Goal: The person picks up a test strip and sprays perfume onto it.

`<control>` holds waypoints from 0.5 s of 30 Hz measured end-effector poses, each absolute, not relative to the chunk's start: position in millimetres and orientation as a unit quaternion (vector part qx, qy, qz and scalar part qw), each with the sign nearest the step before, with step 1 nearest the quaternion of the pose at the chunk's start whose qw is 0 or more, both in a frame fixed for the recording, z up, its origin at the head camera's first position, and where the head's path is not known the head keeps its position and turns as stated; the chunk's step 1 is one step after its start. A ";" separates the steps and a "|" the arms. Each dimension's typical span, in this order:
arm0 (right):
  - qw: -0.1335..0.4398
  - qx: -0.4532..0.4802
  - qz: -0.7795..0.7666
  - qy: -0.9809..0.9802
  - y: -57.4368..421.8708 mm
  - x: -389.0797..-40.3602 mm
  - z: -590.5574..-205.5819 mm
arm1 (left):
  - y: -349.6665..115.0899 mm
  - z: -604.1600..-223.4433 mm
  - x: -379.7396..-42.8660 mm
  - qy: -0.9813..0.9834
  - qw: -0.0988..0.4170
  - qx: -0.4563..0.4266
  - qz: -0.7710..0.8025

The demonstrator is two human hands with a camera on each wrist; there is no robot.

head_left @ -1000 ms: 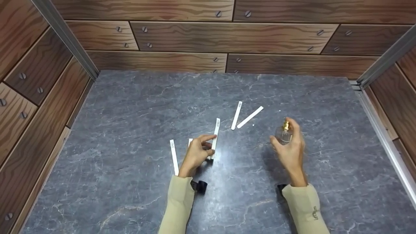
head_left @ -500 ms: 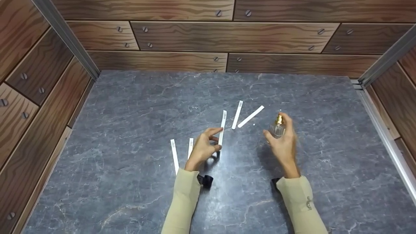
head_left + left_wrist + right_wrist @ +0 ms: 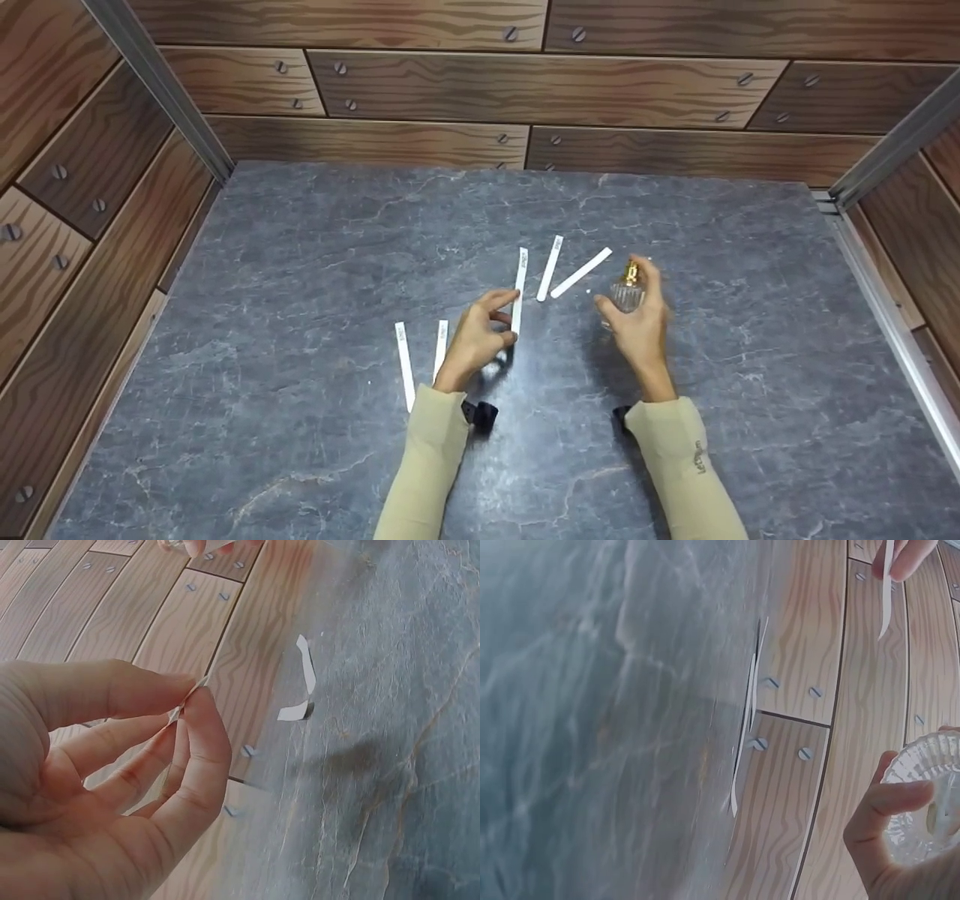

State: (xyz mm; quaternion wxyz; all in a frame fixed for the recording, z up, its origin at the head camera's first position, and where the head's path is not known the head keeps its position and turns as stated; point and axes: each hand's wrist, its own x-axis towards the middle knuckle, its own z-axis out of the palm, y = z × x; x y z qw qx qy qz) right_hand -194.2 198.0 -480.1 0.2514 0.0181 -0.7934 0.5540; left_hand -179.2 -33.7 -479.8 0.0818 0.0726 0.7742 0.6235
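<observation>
My left hand [image 3: 478,336] pinches a white paper strip [image 3: 523,264] with small print at its upper end, raised above the table. The left wrist view shows that strip [image 3: 196,687] nearly edge-on between thumb and fingertips. To the right, my right hand [image 3: 643,334] holds a clear ribbed-glass perfume bottle [image 3: 625,297] with a gold spray top [image 3: 631,271]. The index finger lies on the top and the thumb is against the glass. In the right wrist view the bottle's ribbed glass [image 3: 911,844] faces the camera, while fingers hide part of it. A gap separates bottle and strip.
Two more strips lie ahead of my hands, one printed [image 3: 550,270] and one slanted [image 3: 582,272]. Left of my left wrist are another two, one [image 3: 405,366] farther out and one [image 3: 441,346] partly covered by the hand. Wood-patterned walls [image 3: 420,86] enclose the grey marbled table [image 3: 315,255].
The left hand has carried its strip rightward and away from me. The right hand has brought the bottle leftward and slightly forward, so the two are closer together.
</observation>
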 end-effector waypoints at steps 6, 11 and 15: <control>0.255 0.028 0.526 -0.811 190.4 -201.2 -478.8 | -32.6 -476.1 -181.7 0.784 0.065 0.078 0.613; 0.267 0.027 0.524 -0.808 183.0 -206.1 -478.2 | -30.2 -473.9 -182.0 0.792 0.038 0.101 0.601; 0.277 0.017 0.519 -0.809 176.6 -208.4 -477.9 | -28.8 -473.3 -182.4 0.797 0.022 0.110 0.593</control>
